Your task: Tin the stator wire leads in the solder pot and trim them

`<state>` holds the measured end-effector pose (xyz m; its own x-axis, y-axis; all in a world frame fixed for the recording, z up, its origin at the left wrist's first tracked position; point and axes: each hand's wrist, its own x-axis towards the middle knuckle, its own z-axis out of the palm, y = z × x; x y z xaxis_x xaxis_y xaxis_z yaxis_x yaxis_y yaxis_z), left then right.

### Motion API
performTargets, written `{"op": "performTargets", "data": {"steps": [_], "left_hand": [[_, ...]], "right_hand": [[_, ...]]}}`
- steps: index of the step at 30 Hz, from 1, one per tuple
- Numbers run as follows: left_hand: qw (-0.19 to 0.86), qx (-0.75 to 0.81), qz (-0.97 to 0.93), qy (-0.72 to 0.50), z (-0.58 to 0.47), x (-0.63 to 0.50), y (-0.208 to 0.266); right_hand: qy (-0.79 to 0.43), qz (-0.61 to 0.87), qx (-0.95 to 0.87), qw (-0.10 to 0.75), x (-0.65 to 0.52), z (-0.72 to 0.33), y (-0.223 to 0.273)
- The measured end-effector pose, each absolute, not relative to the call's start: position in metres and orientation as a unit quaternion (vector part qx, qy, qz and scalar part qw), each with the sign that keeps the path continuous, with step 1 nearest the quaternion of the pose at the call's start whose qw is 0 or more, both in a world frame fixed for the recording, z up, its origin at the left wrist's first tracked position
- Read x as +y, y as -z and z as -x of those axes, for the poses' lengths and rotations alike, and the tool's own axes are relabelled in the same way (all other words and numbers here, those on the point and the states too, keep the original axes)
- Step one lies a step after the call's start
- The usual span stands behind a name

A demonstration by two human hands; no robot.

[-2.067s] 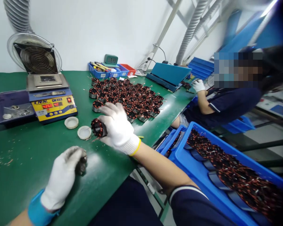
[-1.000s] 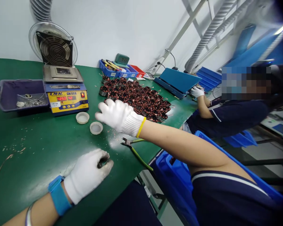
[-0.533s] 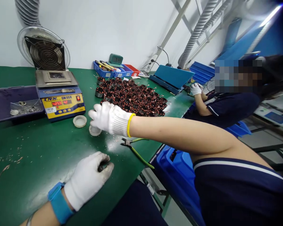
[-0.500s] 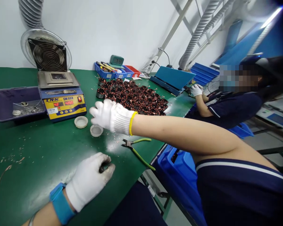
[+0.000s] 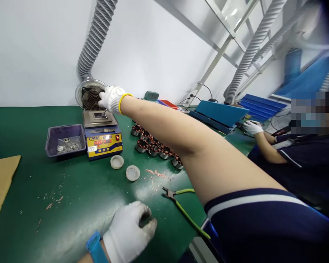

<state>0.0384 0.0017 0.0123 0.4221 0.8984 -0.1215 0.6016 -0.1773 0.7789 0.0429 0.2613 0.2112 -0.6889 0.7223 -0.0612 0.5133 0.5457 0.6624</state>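
My left hand [image 5: 131, 230], in a white glove with dirty fingertips, rests low over the green table. Its fingers and thumb curve with a gap between them, and no object shows there. My right hand [image 5: 112, 99], also gloved, reaches far out in front of the fan [image 5: 92, 99] of the fume hood; its fingers look apart, and whether they touch the hood is unclear. Below that hand stands a yellow-and-blue solder pot [image 5: 105, 144] with a red display. Two small white dishes, a nearer one [image 5: 133, 173] and a farther one [image 5: 117, 162], lie between my hands.
Green-handled cutters [image 5: 181, 208] lie at the table's right edge. Copper-wound coils [image 5: 153, 147] stand partly behind my right arm. A purple bin [image 5: 65, 140] sits left of the pot, and cardboard [image 5: 1, 182] lies far left. A co-worker's gloved hand [image 5: 252, 127] is at right.
My right hand has moved from above the dishes and coils, away from me to the fan. The view has shifted left and up. My left hand keeps its curved pose.
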Motion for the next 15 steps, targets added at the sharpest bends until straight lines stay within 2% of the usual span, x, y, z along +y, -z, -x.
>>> {"op": "performTargets", "data": {"steps": [5,8,15], "left_hand": [[0.404,0.504,-0.737,-0.199,-0.039,0.005,-0.01],[0.406,0.502,-0.735,-0.206,-0.039,0.005,-0.008],[0.405,0.494,-0.74,-0.21,-0.038,0.003,-0.007]], "right_hand": [[-0.32,-0.332,0.863,0.208,0.269,-0.029,-0.195],[-0.32,-0.337,0.861,0.205,0.269,-0.03,-0.197],[-0.26,-0.385,0.879,0.105,0.266,-0.053,-0.224]]}}
